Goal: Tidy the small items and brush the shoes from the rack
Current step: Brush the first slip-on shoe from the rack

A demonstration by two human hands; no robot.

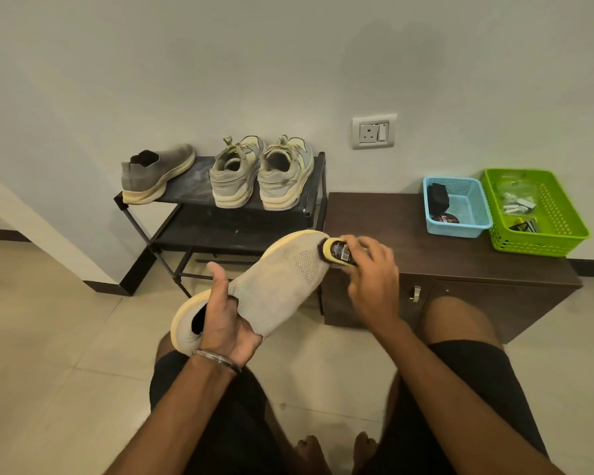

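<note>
My left hand (225, 320) grips a grey knit slip-on shoe (282, 275) at its heel opening, with the toe pointing up and away. My right hand (371, 269) holds a small yellow-backed shoe brush (336, 252), its dark bristles pressed against the shoe's toe. On the black rack (220, 231) the matching grey slip-on (155, 176) lies at the top shelf's left. A pair of laced beige sneakers (261, 173) stands to its right.
A low dark brown cabinet (426, 255) stands right of the rack. It carries a blue basket (456, 207) with dark items and a green basket (535, 210) with small packets. A wall socket (374, 132) is above. My knees and bare feet are below, over the tiled floor.
</note>
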